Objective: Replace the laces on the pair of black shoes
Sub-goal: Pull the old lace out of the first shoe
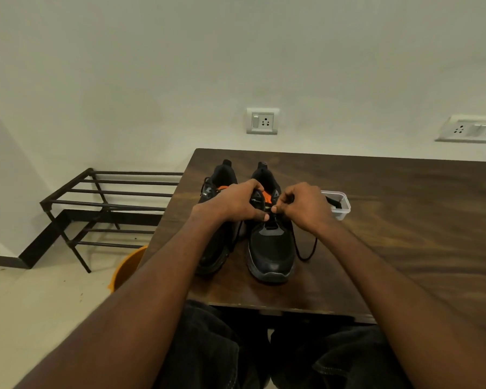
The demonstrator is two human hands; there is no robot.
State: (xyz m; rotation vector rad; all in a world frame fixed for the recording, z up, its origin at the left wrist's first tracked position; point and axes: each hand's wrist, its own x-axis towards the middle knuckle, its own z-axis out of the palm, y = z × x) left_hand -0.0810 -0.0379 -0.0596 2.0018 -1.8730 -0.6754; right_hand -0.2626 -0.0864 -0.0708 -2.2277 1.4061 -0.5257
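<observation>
Black, with orange linings, the two shoes stand side by side near the table's [404,220] left end, long axes running away from the person, toes toward the camera and heels toward the wall; small pale marks on their sides are too blurred to read. The left hand [233,202] grips the right shoe [271,248] at its collar; the right hand [303,206] pinches the black lace [306,252] at the eyelets, its loose end looping onto the wood; the left shoe [222,181] lies partly hidden under the left forearm.
</observation>
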